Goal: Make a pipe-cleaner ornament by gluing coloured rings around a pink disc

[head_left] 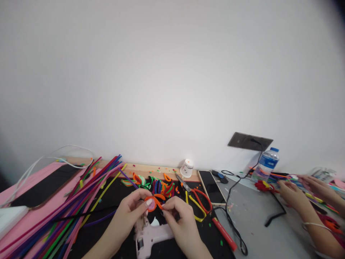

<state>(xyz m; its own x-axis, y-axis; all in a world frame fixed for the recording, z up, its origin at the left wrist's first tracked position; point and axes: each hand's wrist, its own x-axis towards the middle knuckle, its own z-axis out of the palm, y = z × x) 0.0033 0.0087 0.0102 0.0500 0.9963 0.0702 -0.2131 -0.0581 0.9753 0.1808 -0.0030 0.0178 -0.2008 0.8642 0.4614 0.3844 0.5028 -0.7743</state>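
Between my two hands is a small orange pipe-cleaner piece (155, 197) with a pink-purple middle and bent orange loops. My left hand (134, 207) pinches its left side between thumb and fingers. From the other side, my right hand (179, 216) grips one of its orange ends, fingertips pressed together. Just below lies a pale pink glue gun (151, 237) on the black mat (107, 230), partly covered by my right hand. Behind my hands sits a pile of bent, multicoloured pipe-cleaner pieces (159, 185).
Long pipe cleaners (67, 208) spread across the left. Scissors (198, 201), a phone (211, 187), a paper cup (187, 168) and a red stick-shaped tool (224, 233) lie to the right. Black cable (229, 216) runs to the wall socket. Beyond a water bottle (265, 165), another person's hands (295, 196) work.
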